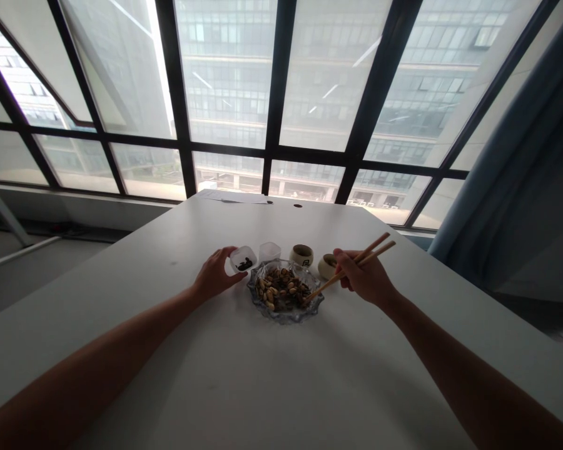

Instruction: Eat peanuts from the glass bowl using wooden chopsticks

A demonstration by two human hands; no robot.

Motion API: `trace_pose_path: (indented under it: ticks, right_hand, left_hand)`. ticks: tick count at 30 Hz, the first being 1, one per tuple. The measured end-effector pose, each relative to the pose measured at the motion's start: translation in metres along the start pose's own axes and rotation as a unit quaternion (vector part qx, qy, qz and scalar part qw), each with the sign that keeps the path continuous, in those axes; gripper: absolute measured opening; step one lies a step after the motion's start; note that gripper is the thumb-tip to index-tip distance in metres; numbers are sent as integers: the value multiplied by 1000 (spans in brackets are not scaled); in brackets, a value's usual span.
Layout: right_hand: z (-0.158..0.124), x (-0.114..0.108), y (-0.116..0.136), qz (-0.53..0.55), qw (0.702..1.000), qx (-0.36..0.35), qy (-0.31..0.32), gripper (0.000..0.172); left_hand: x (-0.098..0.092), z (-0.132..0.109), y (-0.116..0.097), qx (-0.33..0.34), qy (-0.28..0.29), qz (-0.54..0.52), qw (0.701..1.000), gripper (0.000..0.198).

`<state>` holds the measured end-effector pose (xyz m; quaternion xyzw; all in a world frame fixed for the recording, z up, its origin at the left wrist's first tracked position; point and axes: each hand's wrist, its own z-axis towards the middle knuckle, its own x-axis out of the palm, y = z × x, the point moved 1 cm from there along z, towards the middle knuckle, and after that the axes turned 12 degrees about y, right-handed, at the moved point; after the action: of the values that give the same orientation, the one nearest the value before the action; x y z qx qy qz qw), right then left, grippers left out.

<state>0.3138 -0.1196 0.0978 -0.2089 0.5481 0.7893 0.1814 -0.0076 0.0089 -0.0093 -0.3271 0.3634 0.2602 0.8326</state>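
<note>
My left hand (pixel 217 273) grips a small clear plastic cup (pixel 237 255) by its sides, tilted toward me, with a few dark seeds (pixel 244 264) inside. In my right hand (pixel 363 275) is a pair of wooden chopsticks (pixel 334 279), their tips down among the nuts and seeds at the right of a scalloped glass bowl (pixel 286 317). Pale shelled-looking nuts (pixel 268 295) lie at the left of that bowl, with darker brown seeds (pixel 293 289) around them. Whether the chopstick tips pinch a piece is too small to tell.
Behind the bowl stand a second clear plastic cup (pixel 269 251) and a beige ceramic cup (pixel 301 254) with a dark character. Another beige cup (pixel 327 267) is partly behind my right hand. Papers (pixel 234 197) lie at the white table's (pixel 206 375) far end, near the windows.
</note>
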Motion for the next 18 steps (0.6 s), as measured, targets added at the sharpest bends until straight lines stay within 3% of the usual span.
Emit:
trace_pose_path:
  ticks: [3, 7, 9, 14, 18]
  right_hand:
    - [0, 10, -1, 18, 998, 11, 57, 65]
    - [1, 29, -7, 30, 992, -24, 117, 56]
    - [1, 32, -10, 10, 994, -47, 98, 51]
    - [0, 18, -10, -24, 996, -76, -34, 49]
    - [-1, 14, -4, -102, 989, -100, 24, 49]
  left_hand:
    - [-1, 0, -1, -6, 10, -2, 1000, 56]
    - [-2, 0, -2, -13, 20, -6, 1000, 57]
    - [-2, 0, -2, -14, 25, -5, 1000, 57]
    - [-1, 0, -1, -16, 29, -4, 999, 59]
    - [-1, 0, -1, -11, 27, -6, 1000, 58]
